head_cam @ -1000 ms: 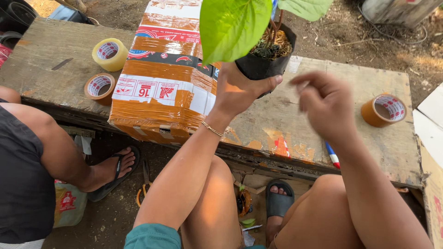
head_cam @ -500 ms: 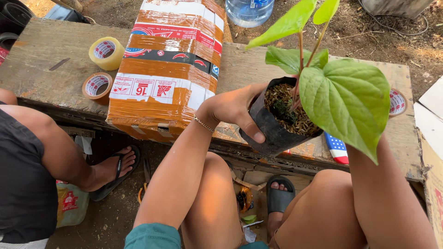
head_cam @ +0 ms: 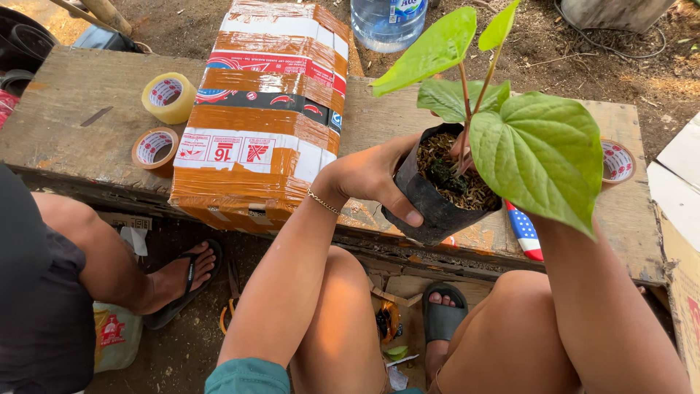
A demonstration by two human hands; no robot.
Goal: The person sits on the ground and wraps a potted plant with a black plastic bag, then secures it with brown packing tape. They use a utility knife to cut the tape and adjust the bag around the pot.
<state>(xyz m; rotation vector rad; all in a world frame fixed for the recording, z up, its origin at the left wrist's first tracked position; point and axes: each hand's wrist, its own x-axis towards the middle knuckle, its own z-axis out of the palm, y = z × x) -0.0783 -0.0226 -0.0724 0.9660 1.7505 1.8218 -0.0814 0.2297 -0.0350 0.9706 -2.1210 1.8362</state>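
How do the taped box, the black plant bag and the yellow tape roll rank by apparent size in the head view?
1. Taped box, clearly the largest.
2. Black plant bag, held by the left hand; it is nearer the camera, so it looks bigger than it is.
3. Yellow tape roll, the smallest.

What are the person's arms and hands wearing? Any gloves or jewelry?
No gloves and no sleeves: both arms are bare down to the fingers. The left hand has a thin gold-coloured chain bracelet around its wrist. The right hand is hidden behind the plant's leaves, so only its bare forearm shows, with nothing worn on it. No rings or watch can be seen.
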